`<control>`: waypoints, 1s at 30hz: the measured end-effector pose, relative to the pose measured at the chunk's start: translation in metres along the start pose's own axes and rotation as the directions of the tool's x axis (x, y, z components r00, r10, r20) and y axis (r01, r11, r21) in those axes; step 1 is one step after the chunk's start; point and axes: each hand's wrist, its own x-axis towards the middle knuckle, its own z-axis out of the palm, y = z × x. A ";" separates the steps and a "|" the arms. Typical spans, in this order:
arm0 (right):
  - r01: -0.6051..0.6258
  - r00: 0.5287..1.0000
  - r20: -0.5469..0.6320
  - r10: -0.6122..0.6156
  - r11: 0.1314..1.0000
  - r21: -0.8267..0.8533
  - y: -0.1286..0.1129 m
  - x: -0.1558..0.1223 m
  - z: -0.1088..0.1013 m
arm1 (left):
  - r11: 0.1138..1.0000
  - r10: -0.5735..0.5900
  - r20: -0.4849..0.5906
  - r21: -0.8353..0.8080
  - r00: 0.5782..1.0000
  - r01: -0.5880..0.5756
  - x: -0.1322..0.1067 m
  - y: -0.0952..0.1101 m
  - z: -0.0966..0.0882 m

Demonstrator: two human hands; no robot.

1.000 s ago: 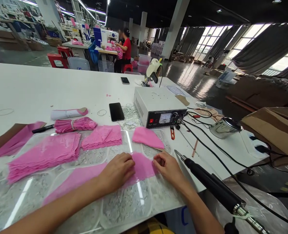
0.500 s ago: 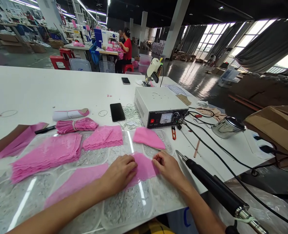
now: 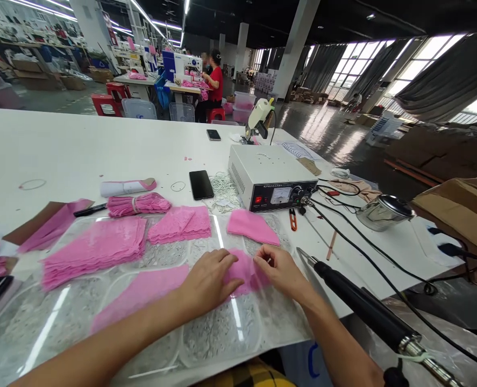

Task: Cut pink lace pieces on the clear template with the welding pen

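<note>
My left hand (image 3: 209, 278) lies with its fingers pressed flat on a pink lace piece (image 3: 244, 272) on the clear mat (image 3: 218, 338). My right hand (image 3: 277, 269) pinches the right edge of the same piece, lifting and bunching it a little. A long pink fabric strip (image 3: 141, 293) runs out to the left under my left forearm. A black-handled welding tool (image 3: 359, 303) lies just right of my right hand, its metal tip pointing toward it.
Stacks of pink lace (image 3: 95, 250) (image 3: 180, 224) (image 3: 252, 226) lie ahead. A white control box (image 3: 271, 177), black phone (image 3: 201, 184), rubber bands (image 3: 221, 192), metal pot (image 3: 379, 212) and cables sit beyond. A cardboard box (image 3: 460, 209) is at right. A person in red works far back.
My two hands have drawn closer together and the pink piece between them has bunched up. The view has shifted slightly, bringing more of the left side into frame.
</note>
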 end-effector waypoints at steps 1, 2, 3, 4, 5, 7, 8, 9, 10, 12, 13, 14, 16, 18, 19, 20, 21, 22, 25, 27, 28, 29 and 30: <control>0.014 1.000 0.017 -0.014 1.000 0.026 -0.008 0.001 0.004 | 0.999 -0.037 -0.011 -0.034 0.999 0.037 0.002 0.003 -0.001; 0.026 0.999 0.039 -0.029 0.998 0.057 -0.017 0.003 0.009 | 0.994 -0.077 -0.020 -0.073 0.997 0.075 0.003 0.007 -0.003; 0.039 0.997 0.065 -0.045 0.995 0.093 -0.025 0.005 0.014 | 0.986 -0.119 -0.030 -0.118 0.992 0.115 0.005 0.009 -0.005; 0.053 0.993 0.095 -0.066 0.990 0.132 -0.033 0.007 0.020 | 0.973 -0.166 -0.041 -0.167 0.985 0.157 0.005 0.010 -0.007; 0.070 0.989 0.118 -0.091 0.983 0.171 -0.040 0.009 0.025 | 0.956 -0.214 -0.053 -0.217 0.975 0.198 0.005 0.009 -0.010; 0.113 0.980 0.134 -0.148 0.964 0.240 -0.051 0.011 0.034 | 0.907 -0.316 -0.082 -0.319 0.945 0.275 0.000 0.004 -0.018; 0.136 0.977 0.126 -0.173 0.957 0.258 -0.055 0.011 0.037 | 0.875 -0.369 -0.095 -0.370 0.924 0.312 -0.005 -0.001 -0.023; 0.158 0.975 0.113 -0.192 0.953 0.257 -0.058 0.011 0.039 | 0.840 -0.422 -0.106 -0.419 0.900 0.344 -0.011 -0.006 -0.028; 0.175 0.973 0.107 -0.206 0.954 0.244 -0.059 0.010 0.040 | 0.803 -0.472 -0.114 -0.466 0.874 0.373 -0.019 -0.012 -0.034; 0.200 0.965 0.132 -0.225 0.963 0.183 -0.057 0.006 0.042 | 0.727 -0.564 -0.126 -0.545 0.816 0.418 -0.038 -0.022 -0.044; 0.213 0.959 0.160 -0.234 0.967 0.141 -0.055 0.003 0.044 | 0.693 -0.601 -0.130 -0.576 0.788 0.434 -0.048 -0.027 -0.048; 0.228 0.951 0.190 -0.244 0.968 0.099 -0.052 0.000 0.046 | 0.664 -0.633 -0.133 -0.600 0.763 0.447 -0.059 -0.030 -0.051; 0.268 0.935 0.236 -0.264 0.963 0.017 -0.047 -0.008 0.053 | 0.618 -0.681 -0.131 -0.631 0.720 0.470 -0.078 -0.034 -0.056; 0.315 0.922 0.256 -0.289 0.947 -0.065 -0.043 -0.016 0.062 | 0.586 -0.711 -0.121 -0.646 0.692 0.489 -0.094 -0.034 -0.059; 0.343 0.915 0.259 -0.308 0.934 -0.102 -0.041 -0.019 0.067 | 0.575 -0.721 -0.115 -0.650 0.684 0.497 -0.101 -0.034 -0.061; 0.373 0.907 0.260 -0.331 0.918 -0.135 -0.040 -0.022 0.071 | 0.566 -0.727 -0.109 -0.655 0.678 0.501 -0.107 -0.033 -0.062; 0.406 0.897 0.259 -0.357 0.899 -0.165 -0.039 -0.025 0.075 | 0.559 -0.729 -0.104 -0.661 0.676 0.501 -0.113 -0.033 -0.063; 0.438 0.886 0.257 -0.386 0.878 -0.193 -0.039 -0.027 0.078 | 0.553 -0.731 -0.101 -0.667 0.675 0.498 -0.117 -0.032 -0.064; 0.513 0.854 0.256 -0.453 0.813 -0.274 -0.036 -0.029 0.085 | 0.543 -0.732 -0.093 -0.678 0.675 0.495 -0.126 -0.034 -0.066; 0.544 0.838 0.264 -0.478 0.774 -0.325 -0.034 -0.028 0.089 | 0.540 -0.734 -0.081 -0.672 0.675 0.507 -0.129 -0.037 -0.066; 0.555 0.831 0.270 -0.487 0.757 -0.345 -0.033 -0.027 0.090 | 0.540 -0.733 -0.073 -0.666 0.676 0.514 -0.130 -0.039 -0.066; 0.565 0.824 0.274 -0.495 0.743 -0.358 -0.032 -0.027 0.091 | 0.542 -0.732 -0.066 -0.660 0.678 0.521 -0.130 -0.040 -0.066; 0.574 0.819 0.278 -0.503 0.733 -0.365 -0.032 -0.026 0.091 | 0.547 -0.729 -0.061 -0.650 0.682 0.527 -0.131 -0.042 -0.067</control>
